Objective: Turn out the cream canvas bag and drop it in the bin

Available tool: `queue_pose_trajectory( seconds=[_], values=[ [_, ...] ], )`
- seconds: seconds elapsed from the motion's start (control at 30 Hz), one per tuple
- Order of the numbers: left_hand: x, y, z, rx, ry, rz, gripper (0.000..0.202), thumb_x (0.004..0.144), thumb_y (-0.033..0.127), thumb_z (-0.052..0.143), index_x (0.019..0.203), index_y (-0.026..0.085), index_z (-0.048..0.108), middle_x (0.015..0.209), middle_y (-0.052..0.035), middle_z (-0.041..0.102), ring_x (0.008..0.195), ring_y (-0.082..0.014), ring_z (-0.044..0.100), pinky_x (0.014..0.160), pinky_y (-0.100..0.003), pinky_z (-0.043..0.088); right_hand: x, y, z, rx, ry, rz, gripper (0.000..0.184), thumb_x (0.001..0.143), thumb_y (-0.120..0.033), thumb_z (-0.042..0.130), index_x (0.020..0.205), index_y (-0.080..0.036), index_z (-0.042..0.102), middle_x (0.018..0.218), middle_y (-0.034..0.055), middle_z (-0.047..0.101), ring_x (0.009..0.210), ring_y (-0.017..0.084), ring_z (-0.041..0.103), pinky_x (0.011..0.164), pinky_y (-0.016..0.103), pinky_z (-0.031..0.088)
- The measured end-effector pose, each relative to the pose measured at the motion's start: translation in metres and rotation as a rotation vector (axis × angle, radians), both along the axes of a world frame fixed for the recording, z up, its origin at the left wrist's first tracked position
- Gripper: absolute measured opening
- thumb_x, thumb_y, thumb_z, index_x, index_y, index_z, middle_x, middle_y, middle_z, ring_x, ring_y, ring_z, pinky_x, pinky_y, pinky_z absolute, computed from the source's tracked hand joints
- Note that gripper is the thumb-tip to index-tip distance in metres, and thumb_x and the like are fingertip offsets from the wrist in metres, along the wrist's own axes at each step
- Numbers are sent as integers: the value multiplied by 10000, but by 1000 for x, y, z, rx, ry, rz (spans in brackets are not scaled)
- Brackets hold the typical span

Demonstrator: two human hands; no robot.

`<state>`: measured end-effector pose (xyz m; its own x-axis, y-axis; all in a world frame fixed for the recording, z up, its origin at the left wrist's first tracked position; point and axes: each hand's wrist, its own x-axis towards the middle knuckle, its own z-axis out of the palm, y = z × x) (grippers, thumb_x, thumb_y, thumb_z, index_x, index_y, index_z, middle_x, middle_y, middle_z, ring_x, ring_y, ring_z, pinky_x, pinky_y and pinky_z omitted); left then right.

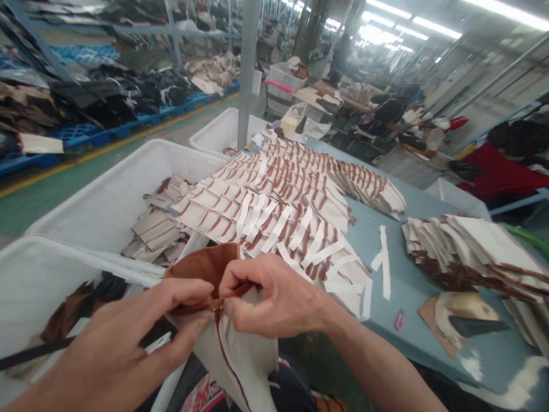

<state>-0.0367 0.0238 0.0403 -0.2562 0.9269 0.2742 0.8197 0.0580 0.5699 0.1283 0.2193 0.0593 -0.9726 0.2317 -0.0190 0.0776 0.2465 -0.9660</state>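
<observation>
Both my hands hold one fabric piece (234,349) close to me, brown suede on one side and cream lining with a brown seam on the other. My left hand (141,337) grips it from below-left, thumb and fingers closed on its edge. My right hand (274,297) pinches the same edge at the seam, fingertips meeting those of the left. Just beyond lie rows of overlapped cream-and-brown pieces (274,200) with white strips on a blue table (407,297).
White bins (107,194) stand at left, one holding more pieces, the nearest (30,286) dark scraps. A second stack (467,252) lies at right, loose white strips (384,263) between. Shelves, a grey post (249,68) and a seated person (386,111) are behind.
</observation>
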Motion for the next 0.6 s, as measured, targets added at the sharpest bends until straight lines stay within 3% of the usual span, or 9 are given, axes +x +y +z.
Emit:
queue_pose_trajectory(
  seconds=[0.13,0.23,0.3,0.43,0.6],
  values=[
    [-9,10,2,-38,-167,-104,328,1153,560,597,1010,350,804,856,127,853,695,-91,801,709,-92,556,6,-5,4,266,51,-61,62,844,-215,662,807,-208,710,746,-22,721,678,126,633,705,245,449],
    [-10,17,0,-50,-242,-196,283,1152,457,610,965,333,783,813,126,809,672,-85,755,711,-111,515,11,-5,3,364,80,-43,78,911,-206,681,861,-208,741,792,-2,766,728,141,669,732,255,453],
    [-10,20,1,-71,-225,-204,249,1143,397,613,971,319,775,841,113,810,726,-88,764,728,-131,495,15,-2,2,368,96,-18,89,981,-212,693,912,-206,750,845,7,792,766,141,691,763,250,465],
    [-14,24,8,-200,-316,-268,323,1125,414,600,871,293,760,747,107,756,637,-97,686,652,-157,472,20,4,0,353,144,57,139,1104,-283,693,1000,-208,747,909,17,793,813,144,695,808,247,479],
    [-21,29,17,-268,-378,-329,399,1122,430,549,784,263,680,717,92,680,628,-115,612,607,-168,454,20,3,2,354,158,74,167,1115,-325,716,1000,-206,742,904,22,768,806,155,672,789,258,468]
  ],
)
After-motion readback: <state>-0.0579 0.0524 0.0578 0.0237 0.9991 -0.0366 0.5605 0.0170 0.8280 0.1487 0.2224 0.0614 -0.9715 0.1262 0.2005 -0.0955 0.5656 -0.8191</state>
